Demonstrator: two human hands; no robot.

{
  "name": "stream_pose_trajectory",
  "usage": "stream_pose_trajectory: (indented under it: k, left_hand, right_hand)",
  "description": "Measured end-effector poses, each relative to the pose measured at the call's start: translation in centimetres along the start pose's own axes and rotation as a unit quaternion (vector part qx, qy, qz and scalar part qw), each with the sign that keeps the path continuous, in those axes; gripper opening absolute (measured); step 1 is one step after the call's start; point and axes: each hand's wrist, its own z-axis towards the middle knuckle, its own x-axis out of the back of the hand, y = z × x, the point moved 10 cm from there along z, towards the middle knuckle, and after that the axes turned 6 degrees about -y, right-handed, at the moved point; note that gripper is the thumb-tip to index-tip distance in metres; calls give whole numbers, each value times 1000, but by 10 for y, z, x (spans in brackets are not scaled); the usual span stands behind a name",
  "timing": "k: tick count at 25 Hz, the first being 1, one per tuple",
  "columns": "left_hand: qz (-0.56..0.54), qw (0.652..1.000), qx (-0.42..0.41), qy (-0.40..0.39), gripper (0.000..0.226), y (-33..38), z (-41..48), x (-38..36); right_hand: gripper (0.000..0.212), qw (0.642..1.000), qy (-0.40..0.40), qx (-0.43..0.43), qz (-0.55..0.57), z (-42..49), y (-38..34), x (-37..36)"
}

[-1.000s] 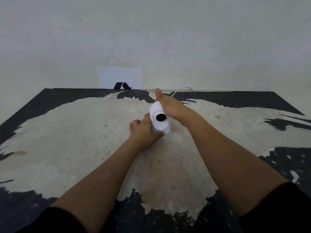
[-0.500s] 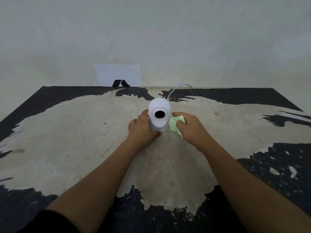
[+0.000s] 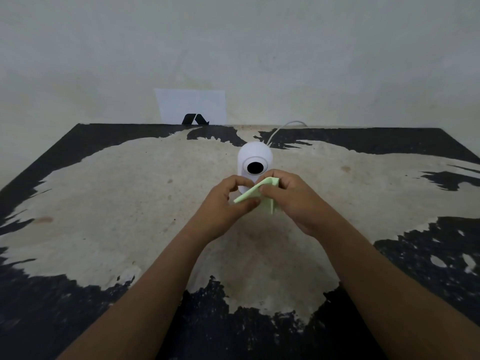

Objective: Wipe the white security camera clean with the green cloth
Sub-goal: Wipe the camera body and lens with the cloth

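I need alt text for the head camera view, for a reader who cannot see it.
Two bare hands, the left hand and right hand, hold a folded green cloth between them just in front of a white security camera. The camera stands upright on a worn black table, its white cable running back toward the wall.

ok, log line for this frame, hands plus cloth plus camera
left hand: pinching green cloth | right hand: pinching green cloth | white security camera: upright on table, behind hands, not held | phase: cloth being handled, no wiping contact visible

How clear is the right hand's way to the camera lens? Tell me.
Probably clear: the right hand, pinching the cloth, sits just below the lens, with nothing between them.
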Motion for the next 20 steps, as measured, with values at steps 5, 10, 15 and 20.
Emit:
stream_pose_trajectory:
  k: [5,10,15,20]
  left_hand:
    - [28,995,21,90,7,-15,14,21]
    - [47,989,45,136,13,-24,30,28]
    - [39,984,46,170,8,-26,35,35]
    - [67,981,28,183,16,-27,35,37]
  right_hand:
    - [8,987,155,22,22,16,-6,48]
    - [23,988,153,6,-29,50,-5,56]
    - [8,991,132,-3,-2,65,-4,58]
    - [9,994,104,-9,41,68,5,54]
